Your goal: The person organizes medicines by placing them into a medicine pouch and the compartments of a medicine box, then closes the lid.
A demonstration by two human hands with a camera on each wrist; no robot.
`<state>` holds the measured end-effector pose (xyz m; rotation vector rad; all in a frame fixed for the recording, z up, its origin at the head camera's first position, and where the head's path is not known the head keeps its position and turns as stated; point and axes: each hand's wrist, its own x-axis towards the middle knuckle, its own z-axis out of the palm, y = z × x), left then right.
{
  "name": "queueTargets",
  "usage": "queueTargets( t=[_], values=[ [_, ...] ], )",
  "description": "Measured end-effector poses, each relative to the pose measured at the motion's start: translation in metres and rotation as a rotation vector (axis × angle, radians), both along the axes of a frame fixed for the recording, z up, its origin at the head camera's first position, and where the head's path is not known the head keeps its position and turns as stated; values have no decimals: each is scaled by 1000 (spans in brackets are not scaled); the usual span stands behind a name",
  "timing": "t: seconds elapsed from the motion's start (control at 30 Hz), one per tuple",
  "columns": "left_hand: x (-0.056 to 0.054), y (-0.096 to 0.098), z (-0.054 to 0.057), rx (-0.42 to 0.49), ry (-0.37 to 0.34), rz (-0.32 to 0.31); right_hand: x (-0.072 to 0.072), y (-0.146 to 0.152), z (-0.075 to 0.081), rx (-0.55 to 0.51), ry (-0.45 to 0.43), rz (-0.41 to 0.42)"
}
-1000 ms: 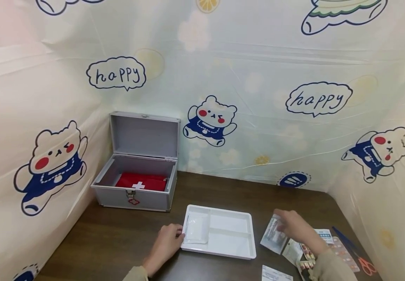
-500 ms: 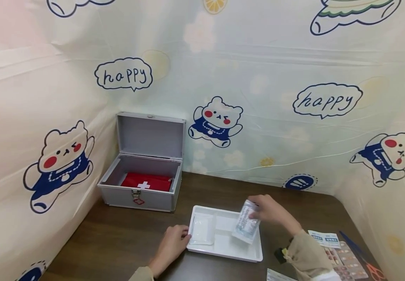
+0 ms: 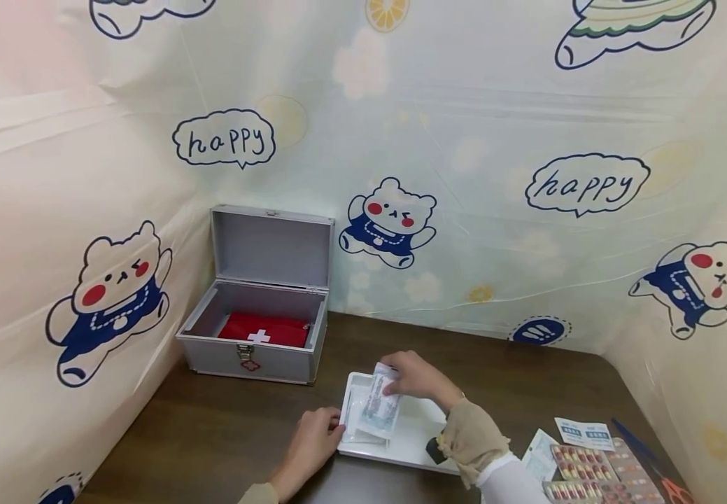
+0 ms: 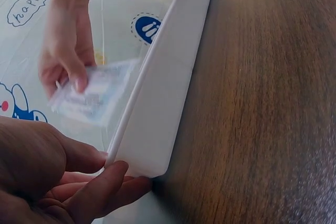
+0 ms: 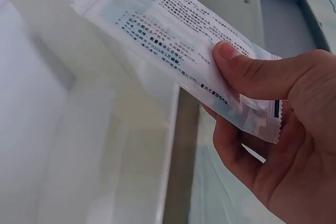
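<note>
My right hand (image 3: 418,378) pinches a sealed, printed plastic packet (image 3: 379,409) near one end, thumb on top. In the right wrist view rows of small dark print show on the packet (image 5: 173,40). It hangs tilted over the left compartment of a white divided tray (image 3: 415,430), where a clear wrapped piece (image 3: 363,438) lies partly hidden behind it. At the tray's left side my left hand (image 3: 313,435) holds the rim. The left wrist view shows the thumb at the rim and curled fingers (image 4: 113,182) against the outer corner of the tray (image 4: 157,103).
An open silver first-aid case (image 3: 250,357) with a red pouch (image 3: 275,329) inside stands at the back left. To the right lie pill blister packs (image 3: 580,463), a blue-and-white paper packet (image 3: 583,434) and orange-handled scissors (image 3: 674,490). Printed curtains enclose the table (image 3: 212,434).
My right hand has picked up the packet from the table right of the tray and carried it left over the tray's left compartment. My left hand has stayed at the rim.
</note>
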<state>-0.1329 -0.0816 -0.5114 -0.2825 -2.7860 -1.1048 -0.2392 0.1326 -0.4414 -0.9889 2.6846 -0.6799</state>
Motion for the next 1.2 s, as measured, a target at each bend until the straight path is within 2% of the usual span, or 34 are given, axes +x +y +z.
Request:
queueTargets(
  t=[0.17, 0.3, 0.4, 0.5, 0.67, 0.73, 0.83, 0.97, 1.03, 1.13, 1.2],
  values=[
    [3, 2, -3, 15, -36, -20, 7, -18, -17, 50, -20, -20],
    [4, 4, -4, 29, 0, -23, 16, -28, -25, 139, 13, -71],
    [5, 6, -4, 28, 32, -22, 21, -31, -33, 186, 95, -95],
    [4, 7, -4, 25, 30, -23, 26, -32, -44, 223, 210, -112],
    [4, 7, -3, 38, 13, -16, 29, -32, -57, 206, 367, -132],
    [4, 6, -3, 41, 17, -9, 30, -32, -56, 158, 384, -143],
    [6, 4, -4, 36, 17, 10, 34, -28, -49, 50, 334, -160],
    [6, 2, -6, 32, 11, 31, 44, -9, -30, -131, 251, -189],
    [4, 2, -5, 33, 8, 29, 51, 8, -18, -202, 245, -211],
    [1, 2, -5, 29, 0, 26, 64, 40, -3, -241, 278, -235],
    [0, 2, -4, 24, -6, 29, 75, 62, 4, -224, 289, -260]
  ],
)
